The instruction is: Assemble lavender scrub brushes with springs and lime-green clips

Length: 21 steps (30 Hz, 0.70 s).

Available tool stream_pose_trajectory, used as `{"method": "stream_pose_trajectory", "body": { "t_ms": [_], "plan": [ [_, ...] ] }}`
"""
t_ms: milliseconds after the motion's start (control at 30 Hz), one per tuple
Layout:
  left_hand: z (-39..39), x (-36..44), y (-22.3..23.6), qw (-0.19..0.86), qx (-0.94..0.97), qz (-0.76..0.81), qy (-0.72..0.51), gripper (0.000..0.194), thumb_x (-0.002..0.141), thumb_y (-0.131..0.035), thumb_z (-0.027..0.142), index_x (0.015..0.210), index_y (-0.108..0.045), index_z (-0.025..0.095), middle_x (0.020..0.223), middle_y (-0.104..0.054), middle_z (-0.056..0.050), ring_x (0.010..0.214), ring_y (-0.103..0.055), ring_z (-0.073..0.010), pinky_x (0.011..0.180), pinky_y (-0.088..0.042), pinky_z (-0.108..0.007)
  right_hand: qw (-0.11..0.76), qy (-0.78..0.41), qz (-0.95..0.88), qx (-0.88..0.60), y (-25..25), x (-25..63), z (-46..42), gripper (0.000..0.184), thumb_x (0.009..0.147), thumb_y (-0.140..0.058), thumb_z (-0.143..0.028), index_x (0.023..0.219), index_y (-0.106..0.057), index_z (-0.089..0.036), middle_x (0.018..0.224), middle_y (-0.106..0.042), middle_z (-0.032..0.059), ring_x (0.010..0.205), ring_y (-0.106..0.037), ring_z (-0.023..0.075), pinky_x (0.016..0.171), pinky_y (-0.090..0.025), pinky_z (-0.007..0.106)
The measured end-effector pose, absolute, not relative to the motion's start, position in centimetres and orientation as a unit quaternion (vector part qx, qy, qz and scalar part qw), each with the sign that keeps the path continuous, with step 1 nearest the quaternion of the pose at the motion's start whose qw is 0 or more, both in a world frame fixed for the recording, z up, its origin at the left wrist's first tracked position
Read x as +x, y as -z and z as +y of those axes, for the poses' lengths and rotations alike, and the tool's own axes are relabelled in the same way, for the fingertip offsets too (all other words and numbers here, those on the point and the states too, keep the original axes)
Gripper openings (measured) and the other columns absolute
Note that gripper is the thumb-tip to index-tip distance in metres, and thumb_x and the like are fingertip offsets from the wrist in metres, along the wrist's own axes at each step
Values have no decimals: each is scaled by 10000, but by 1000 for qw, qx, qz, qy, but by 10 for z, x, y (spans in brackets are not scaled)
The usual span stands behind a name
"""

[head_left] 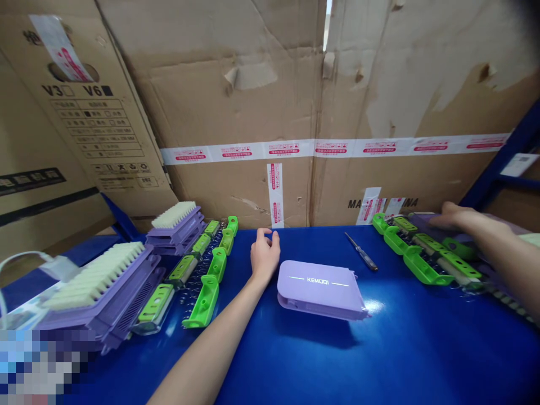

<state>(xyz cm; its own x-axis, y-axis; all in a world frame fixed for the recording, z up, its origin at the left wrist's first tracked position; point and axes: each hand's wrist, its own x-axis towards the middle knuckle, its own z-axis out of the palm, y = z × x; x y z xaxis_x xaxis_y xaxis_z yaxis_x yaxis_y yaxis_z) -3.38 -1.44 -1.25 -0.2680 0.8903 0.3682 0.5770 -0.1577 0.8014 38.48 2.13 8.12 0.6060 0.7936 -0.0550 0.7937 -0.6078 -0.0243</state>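
My left hand (265,254) rests on the blue table, its fingers loosely bent and apart with nothing between them. Just to its right lies a light purple plastic casing (318,288) marked KEMOQI. At the far right my right hand (454,218) reaches over other purple casings (428,219); its fingers are blurred and partly hidden, so a grip cannot be made out. In front of that hand stand a row of bright green plastic brackets (422,267) and green-topped clear parts (453,256). A slim screwdriver (361,253) lies between the casing and this row.
On the left are stacked purple parts with cream brush-like bristles (101,273), green-topped blocks (181,271), springs (196,281) and green brackets (207,295). A white plug with cable (63,267) sits beside them. Taped cardboard (236,112) walls the back; a blue post (502,152) rises at right.
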Motion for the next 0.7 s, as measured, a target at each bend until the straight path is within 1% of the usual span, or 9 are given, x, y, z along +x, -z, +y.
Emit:
{"method": "stream_pose_trajectory", "body": {
  "t_ms": [100, 200, 333, 400, 500, 700],
  "plan": [
    [-15, -34, 13, 159, 583, 629, -488, 204, 861, -444, 405, 930, -501, 222, 559, -576, 31, 537, -561, -153, 536, -324, -232, -10, 10, 446, 895, -83, 381, 25, 644, 781, -519, -400, 1278, -439, 2, 1120, -555, 294, 1019, -568, 313, 705, -412, 357],
    [-15, -33, 13, 160, 585, 628, -488, 204, 864, -442, 400, 934, -503, 220, 550, -575, 32, 535, -562, -153, 538, -328, -233, -20, 10, 450, 893, -79, 387, 32, 645, 792, -495, -436, 1272, -460, -6, 1131, -559, 293, 1026, -568, 335, 717, -410, 372],
    [-15, -33, 12, 161, 585, 630, -485, 202, 864, -445, 393, 941, -507, 217, 558, -584, 30, 541, -569, -154, 541, -333, -233, -8, 22, 454, 891, -68, 401, 41, 590, 804, -502, -395, 1204, -530, 38, 1081, -588, 281, 977, -592, 308, 661, -420, 333],
    [-14, -33, 12, 161, 586, 631, -482, 199, 863, -445, 392, 942, -507, 220, 562, -585, 31, 542, -570, -154, 540, -331, -230, 8, 27, 446, 895, -65, 405, 43, 538, 811, -510, -367, 1160, -569, 38, 1049, -605, 260, 952, -601, 288, 636, -420, 308],
    [-13, -33, 13, 161, 585, 633, -480, 196, 861, -444, 394, 940, -504, 225, 561, -582, 34, 540, -565, -152, 538, -327, -228, 21, 19, 436, 899, -65, 405, 42, 503, 822, -520, -355, 1143, -589, 25, 1043, -613, 238, 946, -602, 267, 632, -412, 287],
    [-13, -34, 14, 159, 585, 632, -484, 202, 862, -442, 403, 937, -503, 225, 553, -580, 34, 530, -556, -151, 528, -319, -228, 4, 4, 424, 906, -67, 401, 38, 590, 792, -589, -382, 1163, -569, 76, 1003, -610, 262, 937, -593, 274, 612, -383, 300]
  ]
}}
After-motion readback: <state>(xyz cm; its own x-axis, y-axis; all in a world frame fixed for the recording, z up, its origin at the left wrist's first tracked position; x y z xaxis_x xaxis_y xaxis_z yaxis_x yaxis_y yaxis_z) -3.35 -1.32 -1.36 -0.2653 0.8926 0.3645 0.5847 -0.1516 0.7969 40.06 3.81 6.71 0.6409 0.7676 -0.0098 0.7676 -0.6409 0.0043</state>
